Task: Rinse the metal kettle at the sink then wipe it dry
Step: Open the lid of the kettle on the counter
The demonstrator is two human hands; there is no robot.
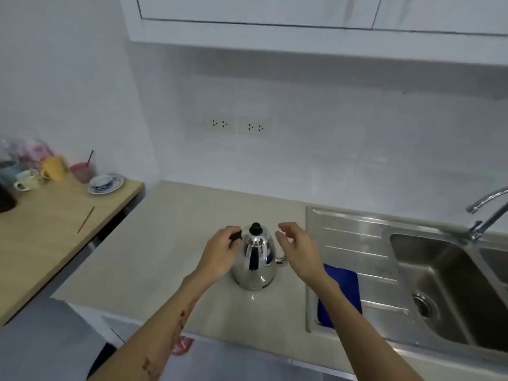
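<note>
Flanking kettle [255, 259]: hands, blue cloth [342, 287] nr sink [439, 284]

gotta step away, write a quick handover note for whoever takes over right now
Left hand: grip closed on the kettle's black handle.
Right hand: open, beside the spout, holding nothing.
Metal kettle: upright on the counter, lid on, left of the sink.
Blue cloth: on the drainboard.
Done: nothing visible.
Left: rinse, wipe dry.

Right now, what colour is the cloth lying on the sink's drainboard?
Deep blue cloth, seen in the head view.
</note>
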